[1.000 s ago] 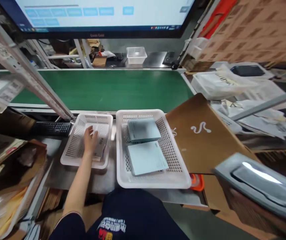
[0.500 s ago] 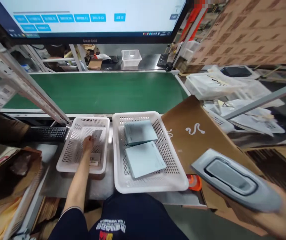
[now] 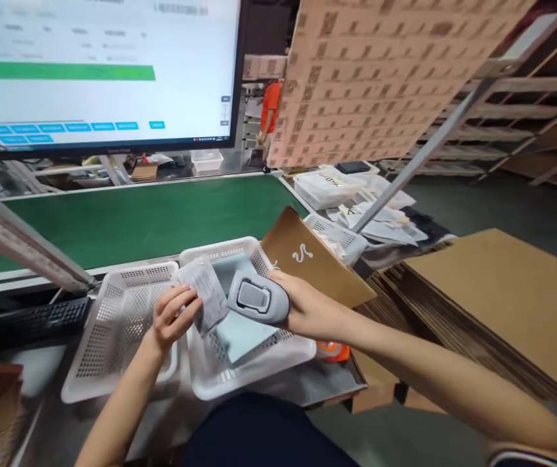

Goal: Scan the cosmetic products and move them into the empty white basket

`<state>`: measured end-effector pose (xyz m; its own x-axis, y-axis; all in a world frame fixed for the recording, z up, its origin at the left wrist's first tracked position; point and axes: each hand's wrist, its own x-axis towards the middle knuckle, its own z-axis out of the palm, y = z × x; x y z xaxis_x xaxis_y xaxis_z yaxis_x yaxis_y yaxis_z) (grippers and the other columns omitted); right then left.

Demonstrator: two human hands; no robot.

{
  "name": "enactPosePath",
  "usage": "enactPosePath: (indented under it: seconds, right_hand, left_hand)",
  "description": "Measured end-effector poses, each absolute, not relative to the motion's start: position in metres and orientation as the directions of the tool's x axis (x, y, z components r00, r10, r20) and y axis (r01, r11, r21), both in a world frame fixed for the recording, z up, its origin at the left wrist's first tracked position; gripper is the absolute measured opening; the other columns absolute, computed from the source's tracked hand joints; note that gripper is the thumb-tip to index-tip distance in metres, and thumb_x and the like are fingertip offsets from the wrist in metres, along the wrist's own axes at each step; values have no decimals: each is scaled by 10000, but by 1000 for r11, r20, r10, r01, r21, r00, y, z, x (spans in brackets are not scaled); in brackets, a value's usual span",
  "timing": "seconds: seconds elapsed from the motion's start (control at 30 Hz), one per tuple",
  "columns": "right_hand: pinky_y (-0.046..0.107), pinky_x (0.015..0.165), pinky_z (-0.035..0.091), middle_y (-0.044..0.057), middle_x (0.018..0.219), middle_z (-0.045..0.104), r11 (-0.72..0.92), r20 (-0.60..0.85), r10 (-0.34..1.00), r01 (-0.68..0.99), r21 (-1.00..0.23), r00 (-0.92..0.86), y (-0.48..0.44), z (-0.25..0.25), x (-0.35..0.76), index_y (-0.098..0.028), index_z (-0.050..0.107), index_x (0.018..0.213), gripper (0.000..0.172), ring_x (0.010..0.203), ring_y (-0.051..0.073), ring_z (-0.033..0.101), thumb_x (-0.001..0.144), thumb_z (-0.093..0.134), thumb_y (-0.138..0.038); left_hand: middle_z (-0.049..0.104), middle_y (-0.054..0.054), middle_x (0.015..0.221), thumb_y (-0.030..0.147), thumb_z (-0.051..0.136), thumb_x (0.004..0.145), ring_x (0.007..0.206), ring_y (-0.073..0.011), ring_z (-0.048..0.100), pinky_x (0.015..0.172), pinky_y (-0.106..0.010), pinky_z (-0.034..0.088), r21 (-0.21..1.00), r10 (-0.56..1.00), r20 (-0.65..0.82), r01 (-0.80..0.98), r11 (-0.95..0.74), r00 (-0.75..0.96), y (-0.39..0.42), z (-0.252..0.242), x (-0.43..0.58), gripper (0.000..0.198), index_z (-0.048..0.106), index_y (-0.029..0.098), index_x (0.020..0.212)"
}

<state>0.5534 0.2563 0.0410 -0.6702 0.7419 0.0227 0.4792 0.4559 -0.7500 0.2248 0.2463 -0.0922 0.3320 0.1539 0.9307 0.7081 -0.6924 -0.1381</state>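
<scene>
My left hand (image 3: 174, 316) is closed on a small, flat grey-white packet (image 3: 207, 295) covered in blurred print, tilted up over the gap between two white baskets. Facing it, my right hand (image 3: 295, 301) grips a grey handheld barcode scanner (image 3: 259, 297), its head pointing left and nearly at the packet. Beneath them, the right basket (image 3: 253, 384) holds light blue flat packages (image 3: 246, 337), partly hidden by the scanner and packet. The left basket (image 3: 91, 353) stands beside it, partly covered by my left forearm.
A monitor (image 3: 113, 97) hangs above the green conveyor belt (image 3: 127, 224). At the left lies a black keyboard (image 3: 45, 327). An orange tape dispenser (image 3: 334, 352) and a brown cardboard piece (image 3: 317, 269) sit right of the baskets, with stacked cardboard (image 3: 502, 305) beyond. A person in orange (image 3: 271, 107) stands far back.
My left hand has lifted the packet out of the left basket and moved right. My right hand has brought the scanner left to face it. The view has turned right; a green bar shows onscreen.
</scene>
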Motion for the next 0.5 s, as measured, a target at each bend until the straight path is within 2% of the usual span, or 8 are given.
enactPosePath:
  seconds: [0.1,0.2,0.27,0.33,0.4,0.47,0.5]
  right_hand:
    - [331,762,414,22,998,539,471,-87,682,527,-707,-726,239,42,556,-215,528,910,206,878,203,563,773,641,-111]
    - [320,747,395,16,1021,516,497,-217,635,607,-619,-741,220,39,556,-219,580,991,274,869,197,564,768,642,-72]
    - [326,747,399,17,1025,520,503,-280,625,650,-569,-729,212,36,557,-227,619,1076,327,855,204,576,782,660,-91]
    - [332,745,419,31,1047,533,511,-297,625,665,-545,-722,206,31,561,-235,643,1193,418,859,215,595,796,654,-103]
    - [335,746,458,53,1091,552,495,-263,649,658,-567,-714,201,27,572,-248,633,1327,520,893,229,626,826,624,-109]
    - [334,769,512,78,1159,576,461,-190,687,622,-633,-702,196,24,589,-264,630,1373,520,951,238,663,872,591,-131]
    - [334,794,539,90,1201,588,445,-154,706,601,-664,-692,194,23,598,-270,646,1353,483,992,245,680,890,582,-149]
  left_hand:
    - [802,-105,1067,115,654,1027,1157,-257,760,998,-394,649,-149,143,921,665,-732,363,248,-91,237,247,783,224,1206]
    - [797,-103,1089,99,677,1010,1196,-253,746,1013,-382,647,-133,142,918,626,-768,370,252,-97,250,257,775,217,1216]
    - [792,-105,1201,86,654,1009,1280,-256,719,1069,-393,630,-100,196,897,614,-783,396,254,-109,252,327,764,241,1275]
    - [739,-124,1395,84,596,1021,1394,-276,663,1152,-438,588,-3,354,849,674,-739,392,257,-127,239,416,726,259,1375]
    - [620,-162,1577,125,570,1031,1498,-316,575,1231,-506,522,188,659,708,832,-523,254,257,-150,207,496,632,241,1509]
    - [540,-232,1631,175,565,1031,1532,-361,525,1255,-556,478,329,918,395,937,-119,-22,250,-175,162,579,504,149,1606]
    - [544,-273,1607,189,583,1019,1516,-388,532,1244,-572,477,334,965,217,940,67,-146,244,-186,140,610,473,87,1610]
